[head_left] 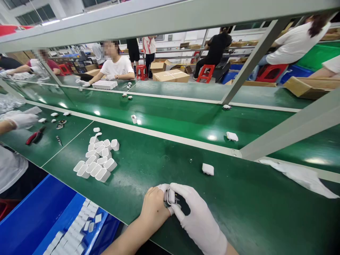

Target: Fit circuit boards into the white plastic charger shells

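My left hand, bare except for white covers on its fingertips, is closed around a small white plastic casing. From the other side, my right hand in a white glove pinches the same casing between thumb and fingers. Thin metal pieces show at the casing's right side; its inside is mostly hidden by my fingers. Beyond my hands lies a white-topped part with a dark underside. To the left stands a cluster of white open-topped casings, with small white pieces just behind.
Below the left table edge, a blue bin holds many white casings. A neighbour's gloved hand is near red-handled pliers. A green conveyor belt carries scattered parts beyond a pale rail. Slanted metal posts and a white cloth are at right.
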